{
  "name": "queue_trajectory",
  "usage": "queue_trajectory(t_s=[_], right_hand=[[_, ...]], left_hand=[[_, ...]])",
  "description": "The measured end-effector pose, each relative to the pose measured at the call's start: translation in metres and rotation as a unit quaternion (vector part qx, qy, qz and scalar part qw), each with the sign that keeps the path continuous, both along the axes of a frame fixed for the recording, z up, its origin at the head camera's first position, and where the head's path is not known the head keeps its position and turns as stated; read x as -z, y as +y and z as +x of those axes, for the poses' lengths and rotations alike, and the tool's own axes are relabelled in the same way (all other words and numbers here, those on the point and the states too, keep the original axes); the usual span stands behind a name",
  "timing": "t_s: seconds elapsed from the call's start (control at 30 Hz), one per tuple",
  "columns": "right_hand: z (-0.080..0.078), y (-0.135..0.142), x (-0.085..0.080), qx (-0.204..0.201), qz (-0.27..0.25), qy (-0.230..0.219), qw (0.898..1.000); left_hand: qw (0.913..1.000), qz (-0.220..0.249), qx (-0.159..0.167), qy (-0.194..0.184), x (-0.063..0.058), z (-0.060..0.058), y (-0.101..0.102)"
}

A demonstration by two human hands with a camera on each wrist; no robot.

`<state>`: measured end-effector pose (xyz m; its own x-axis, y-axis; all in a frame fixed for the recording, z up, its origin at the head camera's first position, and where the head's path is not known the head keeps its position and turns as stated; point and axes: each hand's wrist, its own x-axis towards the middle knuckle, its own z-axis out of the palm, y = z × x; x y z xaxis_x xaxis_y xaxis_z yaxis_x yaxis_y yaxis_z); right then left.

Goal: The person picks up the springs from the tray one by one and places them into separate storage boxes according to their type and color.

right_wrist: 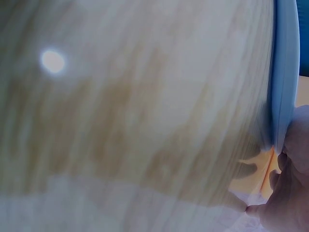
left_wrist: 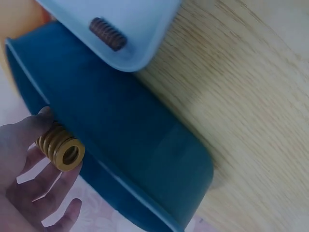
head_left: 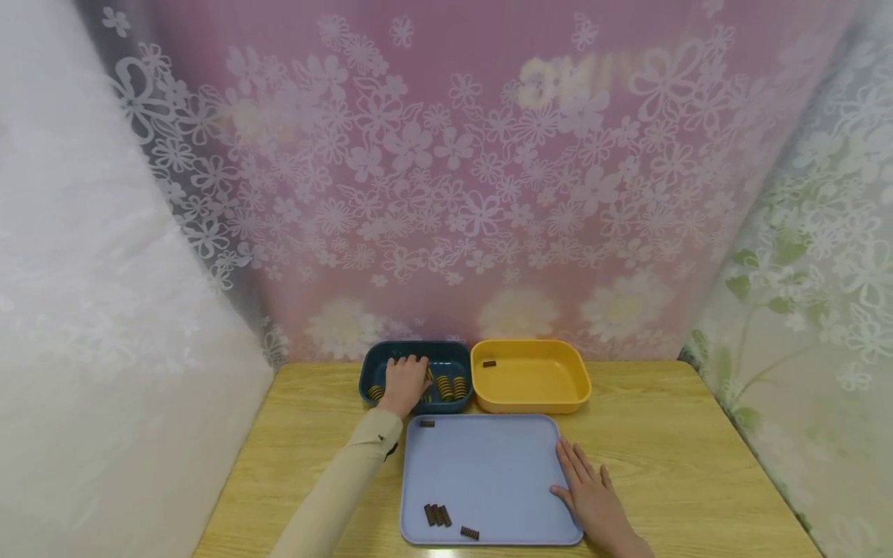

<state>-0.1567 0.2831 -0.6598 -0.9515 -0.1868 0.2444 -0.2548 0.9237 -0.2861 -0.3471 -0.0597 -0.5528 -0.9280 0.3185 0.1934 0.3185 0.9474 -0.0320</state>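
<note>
My left hand (head_left: 406, 381) is over the dark blue bin (head_left: 456, 353). In the left wrist view its thumb and fingers pinch a yellow coil spring (left_wrist: 60, 147) at the bin's rim. Several more yellow springs (head_left: 445, 387) lie in that bin, partly hidden by the hand. At the right edge of the light blue tray (head_left: 488, 473) rests my right hand (head_left: 589, 496), fingers straight along the rim. Three dark brown springs (head_left: 437, 514) lie side by side on the tray, a single brown spring (head_left: 470, 533) near its front edge. Another brown spring (left_wrist: 108, 34) lies at the back left corner.
A yellow bin (head_left: 530, 380) stands right of the blue one, with one small brown spring (head_left: 490, 363) inside. Both bins sit behind the tray on the wooden table (head_left: 670, 457), close to the flowered pink curtain (head_left: 474, 194).
</note>
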Motion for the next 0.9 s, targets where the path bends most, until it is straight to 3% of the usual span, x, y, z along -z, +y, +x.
queue_trajectory(t_s=[0.23,0.5,0.9], right_hand=[[0.001,-0.003,-0.011,0.017,0.009,-0.056,0.998],[0.002,-0.005,-0.012,0.015,0.007,-0.046,0.999],[0.002,-0.005,-0.012,0.016,0.019,-0.032,0.999]], left_hand=[[0.9978,-0.038,0.002,-0.055,0.004,-0.009,0.004],[0.9938,-0.06,0.007,-0.093,0.008,-0.017,0.007],[0.9911,-0.035,0.0,-0.129,0.023,-0.021,0.005]])
